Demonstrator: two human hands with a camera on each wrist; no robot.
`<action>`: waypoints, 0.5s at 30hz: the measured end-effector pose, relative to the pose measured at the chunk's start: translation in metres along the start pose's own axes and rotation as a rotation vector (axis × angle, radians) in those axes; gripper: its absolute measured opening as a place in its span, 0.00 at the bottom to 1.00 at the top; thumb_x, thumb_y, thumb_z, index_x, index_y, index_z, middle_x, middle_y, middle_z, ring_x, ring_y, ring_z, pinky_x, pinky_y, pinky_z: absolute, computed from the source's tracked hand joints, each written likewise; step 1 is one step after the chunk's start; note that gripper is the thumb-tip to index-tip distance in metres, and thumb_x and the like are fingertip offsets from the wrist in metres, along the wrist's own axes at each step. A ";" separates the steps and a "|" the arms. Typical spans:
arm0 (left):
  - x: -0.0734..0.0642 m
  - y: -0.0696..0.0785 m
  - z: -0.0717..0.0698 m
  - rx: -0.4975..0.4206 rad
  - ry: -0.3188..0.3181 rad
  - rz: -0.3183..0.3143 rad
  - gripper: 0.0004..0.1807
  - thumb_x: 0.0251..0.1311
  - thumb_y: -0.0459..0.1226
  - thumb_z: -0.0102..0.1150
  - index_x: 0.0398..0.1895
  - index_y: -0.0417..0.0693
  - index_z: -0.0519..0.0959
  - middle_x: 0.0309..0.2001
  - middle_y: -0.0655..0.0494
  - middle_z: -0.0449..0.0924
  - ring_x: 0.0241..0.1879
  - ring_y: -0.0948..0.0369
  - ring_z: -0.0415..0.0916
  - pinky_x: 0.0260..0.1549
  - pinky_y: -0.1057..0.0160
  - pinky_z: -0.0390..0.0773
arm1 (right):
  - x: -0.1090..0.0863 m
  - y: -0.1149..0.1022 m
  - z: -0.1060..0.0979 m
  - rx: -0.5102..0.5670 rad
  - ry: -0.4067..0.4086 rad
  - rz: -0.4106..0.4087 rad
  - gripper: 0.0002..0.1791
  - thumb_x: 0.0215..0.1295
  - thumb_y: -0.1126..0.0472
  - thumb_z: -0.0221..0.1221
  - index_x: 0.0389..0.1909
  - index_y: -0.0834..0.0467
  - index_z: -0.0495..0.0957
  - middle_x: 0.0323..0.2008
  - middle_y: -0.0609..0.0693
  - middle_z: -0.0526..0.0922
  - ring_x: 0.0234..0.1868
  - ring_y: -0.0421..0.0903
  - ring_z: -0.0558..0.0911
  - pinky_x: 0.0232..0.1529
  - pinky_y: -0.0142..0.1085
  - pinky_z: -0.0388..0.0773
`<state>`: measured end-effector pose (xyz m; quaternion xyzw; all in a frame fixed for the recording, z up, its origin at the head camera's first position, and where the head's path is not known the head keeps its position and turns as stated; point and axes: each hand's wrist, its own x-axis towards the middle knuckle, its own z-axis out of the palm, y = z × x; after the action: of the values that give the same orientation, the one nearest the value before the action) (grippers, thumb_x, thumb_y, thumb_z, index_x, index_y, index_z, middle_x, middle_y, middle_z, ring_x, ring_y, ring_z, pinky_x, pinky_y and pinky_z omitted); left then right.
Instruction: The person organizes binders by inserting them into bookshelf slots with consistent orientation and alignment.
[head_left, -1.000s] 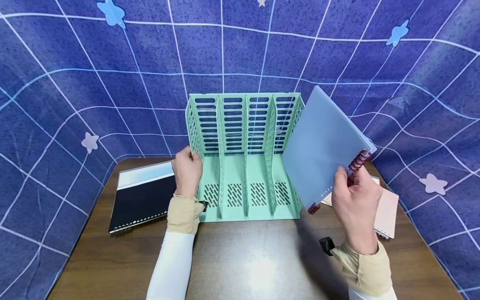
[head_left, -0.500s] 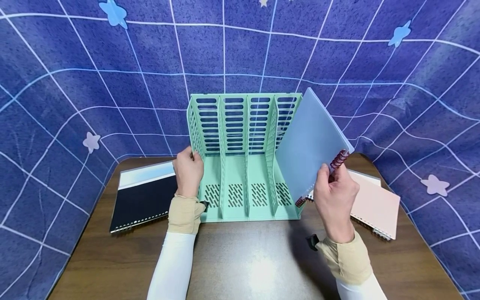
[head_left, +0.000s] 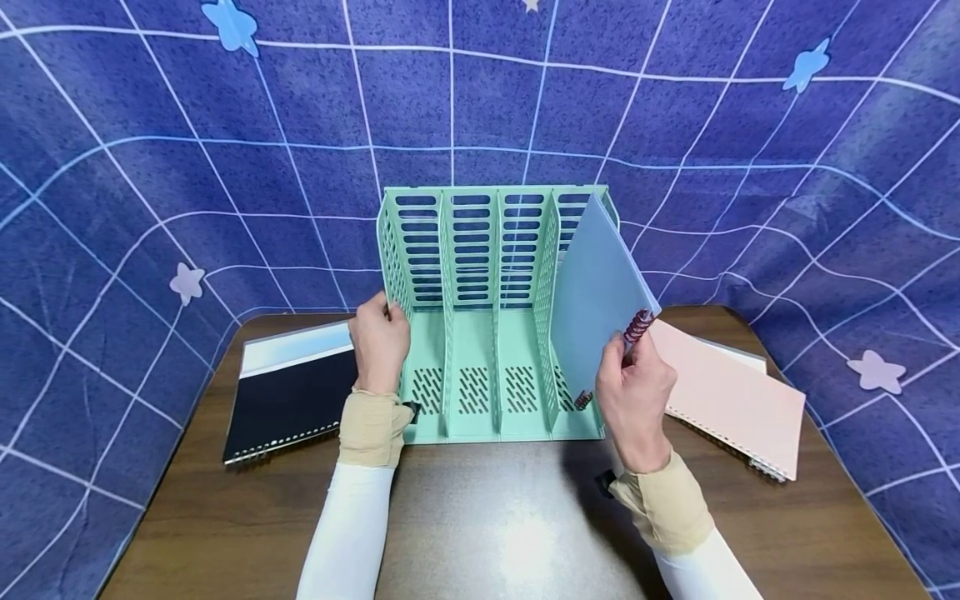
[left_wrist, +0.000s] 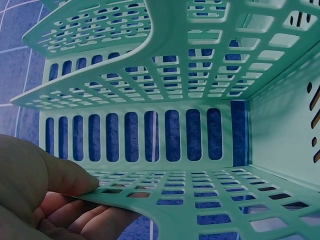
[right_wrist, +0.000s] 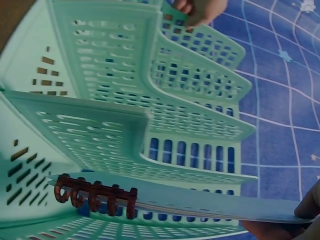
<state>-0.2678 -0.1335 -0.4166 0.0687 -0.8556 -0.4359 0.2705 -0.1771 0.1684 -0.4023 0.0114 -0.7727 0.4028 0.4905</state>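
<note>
Your left hand (head_left: 380,343) grips the left side wall of the mint-green, perforated plastic, four-compartment file rack (head_left: 472,337), thumb on the inner face, fingers outside; your right hand (head_left: 636,392) pinches the pale blue, smooth-covered spiral notebook (head_left: 596,287) at its spine edge, by the upper of two dark red coil sections (head_left: 639,326); the notebook stands tilted, its far part inside the rack's right-hand compartment, between the right-hand divider (right_wrist: 131,131) and the right side wall (head_left: 612,208); whether its lower corner touches the rack floor, I cannot tell. The rack stands towards the far edge of the brown wooden table (head_left: 465,525); a black-covered spiral notebook (head_left: 292,400) lies near the table's left edge, a pale pink spiral notebook (head_left: 735,400) near its right edge. Risks noted: the tilt could make the lower coil catch in the floor slots; an off-line push could bend the divider; a slackened left hand could let the rack slide or twist; an early release could leave the notebook leaning.
</note>
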 end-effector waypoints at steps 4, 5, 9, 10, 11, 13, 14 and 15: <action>0.000 0.002 -0.001 -0.002 0.003 0.007 0.19 0.75 0.33 0.48 0.21 0.48 0.66 0.13 0.52 0.60 0.11 0.51 0.60 0.15 0.56 0.61 | -0.004 0.005 0.006 -0.006 -0.028 -0.018 0.13 0.68 0.72 0.56 0.22 0.61 0.71 0.11 0.47 0.67 0.14 0.39 0.62 0.14 0.30 0.55; 0.000 0.002 -0.001 -0.002 0.003 0.008 0.19 0.76 0.33 0.48 0.21 0.48 0.66 0.13 0.52 0.59 0.11 0.51 0.60 0.16 0.56 0.61 | -0.005 0.006 0.008 -0.006 -0.037 -0.025 0.13 0.68 0.72 0.56 0.22 0.61 0.70 0.11 0.47 0.66 0.14 0.39 0.62 0.14 0.31 0.54; 0.000 0.002 -0.001 0.001 0.000 0.003 0.19 0.76 0.34 0.48 0.21 0.48 0.67 0.13 0.52 0.60 0.12 0.52 0.60 0.16 0.56 0.61 | -0.008 0.010 0.012 -0.005 -0.052 -0.055 0.11 0.68 0.72 0.55 0.25 0.62 0.72 0.12 0.48 0.67 0.14 0.42 0.63 0.14 0.33 0.56; 0.000 0.002 0.000 0.001 -0.002 0.002 0.19 0.76 0.34 0.48 0.21 0.48 0.68 0.13 0.52 0.60 0.12 0.52 0.60 0.16 0.56 0.61 | -0.009 0.011 0.013 -0.005 -0.056 -0.062 0.11 0.68 0.72 0.55 0.25 0.62 0.72 0.13 0.48 0.67 0.15 0.43 0.63 0.14 0.33 0.56; 0.000 0.002 0.000 0.002 -0.003 0.004 0.19 0.76 0.34 0.48 0.21 0.48 0.68 0.13 0.52 0.61 0.11 0.51 0.60 0.16 0.56 0.61 | -0.010 0.012 0.014 -0.005 -0.062 -0.068 0.10 0.69 0.72 0.55 0.26 0.62 0.73 0.13 0.49 0.68 0.15 0.43 0.64 0.14 0.33 0.57; 0.000 0.001 0.000 0.007 -0.001 0.008 0.18 0.76 0.33 0.48 0.21 0.48 0.69 0.13 0.52 0.61 0.11 0.51 0.60 0.15 0.56 0.61 | -0.011 0.014 0.016 -0.005 -0.070 -0.080 0.09 0.69 0.72 0.55 0.27 0.62 0.74 0.14 0.49 0.69 0.15 0.43 0.65 0.14 0.34 0.58; 0.000 0.001 0.001 0.009 0.002 0.012 0.18 0.75 0.33 0.48 0.21 0.47 0.70 0.13 0.52 0.61 0.11 0.51 0.60 0.15 0.56 0.61 | -0.012 0.015 0.017 -0.005 -0.073 -0.084 0.09 0.69 0.72 0.55 0.28 0.63 0.74 0.14 0.49 0.69 0.15 0.43 0.65 0.14 0.34 0.58; 0.000 0.001 0.001 0.012 0.005 0.015 0.18 0.75 0.33 0.48 0.22 0.47 0.70 0.13 0.52 0.62 0.11 0.51 0.60 0.16 0.56 0.61 | -0.013 0.016 0.018 -0.004 -0.078 -0.085 0.09 0.69 0.72 0.55 0.28 0.63 0.74 0.14 0.49 0.68 0.15 0.43 0.65 0.14 0.34 0.58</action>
<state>-0.2682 -0.1326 -0.4163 0.0649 -0.8580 -0.4287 0.2755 -0.1904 0.1633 -0.4254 0.0589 -0.7908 0.3793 0.4767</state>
